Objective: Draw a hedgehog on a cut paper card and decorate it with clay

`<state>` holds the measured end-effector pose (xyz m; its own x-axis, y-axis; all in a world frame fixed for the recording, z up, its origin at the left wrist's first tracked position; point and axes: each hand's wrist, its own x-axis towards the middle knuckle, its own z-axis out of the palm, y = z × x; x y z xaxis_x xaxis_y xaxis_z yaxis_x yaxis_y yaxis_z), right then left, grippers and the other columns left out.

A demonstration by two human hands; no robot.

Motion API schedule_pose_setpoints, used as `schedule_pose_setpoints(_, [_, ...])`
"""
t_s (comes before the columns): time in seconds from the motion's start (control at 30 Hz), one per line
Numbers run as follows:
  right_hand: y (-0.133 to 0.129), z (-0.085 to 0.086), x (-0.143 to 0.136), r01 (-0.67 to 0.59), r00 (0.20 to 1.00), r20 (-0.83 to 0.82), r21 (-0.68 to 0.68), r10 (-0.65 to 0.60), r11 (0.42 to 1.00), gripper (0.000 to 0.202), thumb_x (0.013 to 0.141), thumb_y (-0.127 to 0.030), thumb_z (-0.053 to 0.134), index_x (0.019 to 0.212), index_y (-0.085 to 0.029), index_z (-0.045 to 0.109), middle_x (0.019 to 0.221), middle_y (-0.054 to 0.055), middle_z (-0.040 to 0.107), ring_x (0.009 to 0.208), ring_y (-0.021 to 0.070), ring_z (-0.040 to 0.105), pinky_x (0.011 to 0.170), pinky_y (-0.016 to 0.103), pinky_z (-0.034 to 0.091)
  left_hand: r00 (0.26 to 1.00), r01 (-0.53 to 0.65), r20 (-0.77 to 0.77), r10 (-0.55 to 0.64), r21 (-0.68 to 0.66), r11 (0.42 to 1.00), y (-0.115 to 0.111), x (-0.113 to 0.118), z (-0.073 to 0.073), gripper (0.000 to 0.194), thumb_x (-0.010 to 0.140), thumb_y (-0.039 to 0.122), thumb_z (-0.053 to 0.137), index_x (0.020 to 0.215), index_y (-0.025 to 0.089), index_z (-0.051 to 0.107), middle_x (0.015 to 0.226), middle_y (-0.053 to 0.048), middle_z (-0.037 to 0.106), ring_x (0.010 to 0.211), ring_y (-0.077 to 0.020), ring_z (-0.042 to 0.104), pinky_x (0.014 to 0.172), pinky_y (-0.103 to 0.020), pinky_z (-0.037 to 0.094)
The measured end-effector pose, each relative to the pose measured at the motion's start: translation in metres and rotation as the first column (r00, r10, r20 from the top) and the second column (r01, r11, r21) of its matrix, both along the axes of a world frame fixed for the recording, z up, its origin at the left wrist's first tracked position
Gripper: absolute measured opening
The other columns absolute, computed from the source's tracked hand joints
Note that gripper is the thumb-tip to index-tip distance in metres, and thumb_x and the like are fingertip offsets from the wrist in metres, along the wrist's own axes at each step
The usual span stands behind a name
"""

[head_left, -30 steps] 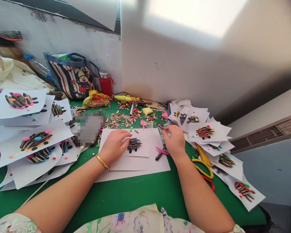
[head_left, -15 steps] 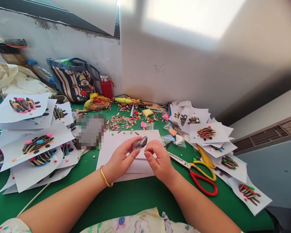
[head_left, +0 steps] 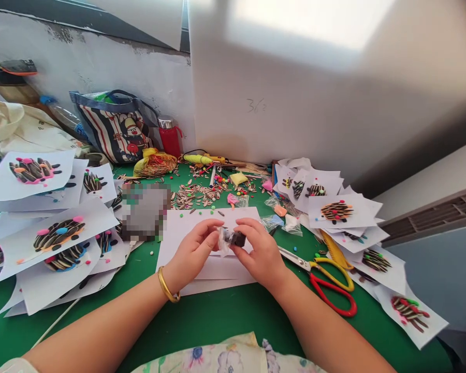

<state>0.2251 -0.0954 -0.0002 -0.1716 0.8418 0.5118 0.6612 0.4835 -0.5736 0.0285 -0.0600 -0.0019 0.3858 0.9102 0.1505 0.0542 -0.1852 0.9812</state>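
My left hand [head_left: 196, 251] pinches a crinkled clear plastic wrapper [head_left: 224, 243] between thumb and fingers. From the other side, my right hand [head_left: 260, 254] grips a black lump [head_left: 237, 239], which sits at the wrapper's opening. Both hands are over white paper sheets [head_left: 209, 273] on the green table. Sunflower seeds [head_left: 196, 194] and small coloured balls lie scattered beyond the paper. Right of the right hand are scissors [head_left: 314, 265] with one yellow and one red handle.
Sheets with seed-and-clay hedgehogs [head_left: 60, 233] pile up at the left; more sheets [head_left: 336, 211] overlap at the right. Small clay packets [head_left: 293, 224] lie behind the scissors. A striped bag [head_left: 114, 129] and a red bottle [head_left: 170, 137] stand by the wall.
My right hand has closed on the black lump, which now shows at the wrapper's right side. Before, the wrapped lump was in my left hand alone. The view has shifted slightly.
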Motion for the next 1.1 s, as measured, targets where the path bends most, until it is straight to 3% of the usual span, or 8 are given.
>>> schedule_pose_setpoints(0.23, [-0.001,0.008,-0.003,-0.04,0.999,0.022,-0.069,0.042,0.997,0.01,0.091,-0.02,0.057,0.1,-0.023,0.062,0.093,0.005,0.069,0.087,0.0216,0.062,0.077,0.035,0.05,0.997,0.036,0.066,-0.029,-0.104,0.994,0.0,0.003,0.003,0.031,0.09,0.043,0.059,0.112,0.022,0.055,0.08,0.0,0.06,0.073,-0.0141,0.061,0.067,-0.029,0.053])
schedule_pose_setpoints(0.37, [-0.001,0.005,-0.003,-0.033,0.999,-0.021,-0.069,0.031,0.997,0.019,0.092,-0.022,0.058,0.11,-0.024,0.063,0.1,0.007,0.067,0.093,0.0225,0.062,0.082,0.036,0.051,0.99,0.003,0.138,0.018,-0.148,0.989,0.001,0.003,0.003,0.028,0.087,0.043,0.064,0.099,0.022,0.051,0.077,0.003,0.058,0.069,-0.012,0.06,0.066,-0.027,0.052])
schedule_pose_setpoints(0.5, [-0.002,0.0,-0.002,-0.098,0.991,-0.1,-0.121,0.086,0.988,0.039,0.091,-0.036,0.063,0.128,-0.026,0.056,0.115,0.009,0.062,0.104,0.0236,0.06,0.089,0.038,0.052,0.985,-0.063,0.152,0.08,-0.115,0.991,0.002,0.003,0.003,0.028,0.085,0.044,0.067,0.089,0.021,0.052,0.075,0.003,0.059,0.067,-0.0114,0.058,0.065,-0.026,0.051])
schedule_pose_setpoints(0.57, [-0.002,0.0,-0.002,-0.15,0.979,-0.16,-0.154,0.126,0.977,0.032,0.095,-0.04,0.055,0.123,-0.025,0.059,0.11,0.009,0.062,0.103,0.0229,0.06,0.089,0.038,0.052,0.988,-0.067,0.133,0.081,-0.103,0.992,0.002,0.002,0.003,0.026,0.084,0.043,0.068,0.088,0.02,0.056,0.074,0.002,0.06,0.068,-0.0123,0.059,0.066,-0.027,0.052])
schedule_pose_setpoints(0.67, [-0.002,0.001,-0.004,-0.165,0.963,-0.245,-0.2,0.114,0.966,0.02,0.099,-0.032,0.045,0.103,-0.023,0.062,0.097,0.006,0.063,0.094,0.0202,0.059,0.084,0.035,0.05,0.993,-0.061,0.091,0.07,-0.098,0.993,0.002,0.001,0.003,0.024,0.082,0.041,0.069,0.089,0.019,0.063,0.078,-0.001,0.065,0.07,-0.0143,0.061,0.068,-0.03,0.054])
schedule_pose_setpoints(0.73, [-0.001,0.001,-0.005,-0.146,0.954,-0.29,-0.219,0.079,0.965,0.013,0.096,-0.029,0.049,0.096,-0.022,0.06,0.093,0.005,0.062,0.088,0.0189,0.058,0.079,0.033,0.05,0.995,-0.063,0.07,0.07,-0.097,0.993,0.001,0.002,0.004,0.023,0.081,0.039,0.069,0.09,0.018,0.066,0.08,-0.003,0.067,0.072,-0.015,0.062,0.07,-0.03,0.055])
schedule_pose_setpoints(0.97, [0.0,-0.008,-0.006,-0.055,0.934,-0.355,-0.222,-0.028,0.973,0.015,0.088,-0.019,0.057,0.102,-0.023,0.057,0.092,0.002,0.06,0.08,0.0163,0.056,0.073,0.03,0.048,0.996,-0.054,0.071,0.062,-0.111,0.992,-0.001,0.004,0.009,0.018,0.076,0.03,0.072,0.088,0.017,0.066,0.088,-0.004,0.067,0.081,-0.0157,0.064,0.075,-0.029,0.056])
schedule_pose_setpoints(1.1, [-0.002,-0.011,-0.007,-0.085,0.915,-0.403,-0.212,-0.008,0.974,0.016,0.09,-0.019,0.055,0.105,-0.025,0.054,0.091,0.001,0.061,0.078,0.016,0.062,0.073,0.032,0.051,0.996,-0.093,0.0,0.094,-0.082,0.992,0.001,0.002,0.006,0.016,0.078,0.03,0.07,0.087,0.018,0.069,0.086,-0.004,0.07,0.079,-0.0161,0.065,0.074,-0.029,0.056])
